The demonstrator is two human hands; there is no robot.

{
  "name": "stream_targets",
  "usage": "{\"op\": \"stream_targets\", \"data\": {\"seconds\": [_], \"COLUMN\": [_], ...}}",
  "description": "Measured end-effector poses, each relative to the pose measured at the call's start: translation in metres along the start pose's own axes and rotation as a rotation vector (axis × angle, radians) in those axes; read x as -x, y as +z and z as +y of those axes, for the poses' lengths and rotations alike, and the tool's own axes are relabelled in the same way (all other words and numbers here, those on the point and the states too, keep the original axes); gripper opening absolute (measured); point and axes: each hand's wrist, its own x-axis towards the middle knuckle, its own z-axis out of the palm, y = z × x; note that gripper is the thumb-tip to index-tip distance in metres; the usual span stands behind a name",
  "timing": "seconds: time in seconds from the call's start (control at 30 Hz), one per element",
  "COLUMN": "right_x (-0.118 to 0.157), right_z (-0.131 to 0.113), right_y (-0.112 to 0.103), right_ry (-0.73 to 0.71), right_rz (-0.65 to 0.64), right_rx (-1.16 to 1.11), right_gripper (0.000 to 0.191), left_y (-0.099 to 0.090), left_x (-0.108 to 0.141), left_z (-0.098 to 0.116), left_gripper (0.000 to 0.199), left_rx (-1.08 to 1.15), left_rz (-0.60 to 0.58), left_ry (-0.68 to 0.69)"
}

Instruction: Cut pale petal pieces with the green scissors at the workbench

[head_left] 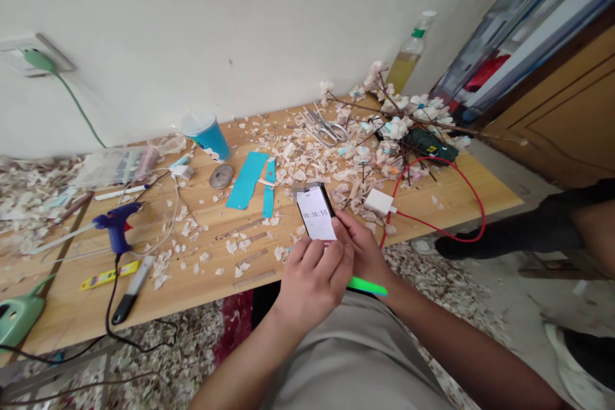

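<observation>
A black-edged phone [314, 210] showing a timer on its lit screen is in my right hand [366, 245], whose thumb rests on the lower right of the screen. My left hand [314, 278] is curled over the phone's bottom end, its fingers bent and closed. From its thumb side a bright green strip [368, 286] sticks out, passing across my right wrist; the hidden end is inside the closed fingers. Blue sheets, one wide [247, 180] and one narrow [269, 189], lie on the wooden table [192, 288] beyond the phone.
Pale petals and scraps litter the table around scissors [330, 132], a blue cup [211, 138] and flowering branches [396, 127]. At left lie a blue glue gun [116, 227] and cutter [133, 288]. A red cable [480, 205] loops over the right edge, near another person's leg [509, 224].
</observation>
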Motion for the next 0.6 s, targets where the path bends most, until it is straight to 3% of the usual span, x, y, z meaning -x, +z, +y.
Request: {"op": "stream_targets", "data": {"seconds": [0.2,0.4,0.6], "right_x": [0.004,0.003,-0.009], "right_z": [-0.005,-0.001,0.007], "right_y": [-0.002,-0.002,-0.007], "right_ry": [-0.077,-0.093,-0.067], "right_rz": [0.027,0.090,0.252], "right_rx": [0.103,0.015,-0.060], "right_gripper": [0.043,0.048,0.046], "left_y": [-0.001,0.003,0.005], "left_x": [0.001,0.004,0.016], "left_z": [0.005,0.009,0.010], "left_gripper": [0.019,0.018,0.018], "left_rx": [-0.005,-0.002,0.090], "left_rz": [0.016,0.036,0.010], "left_ry": [-0.014,-0.023,-0.086]}}
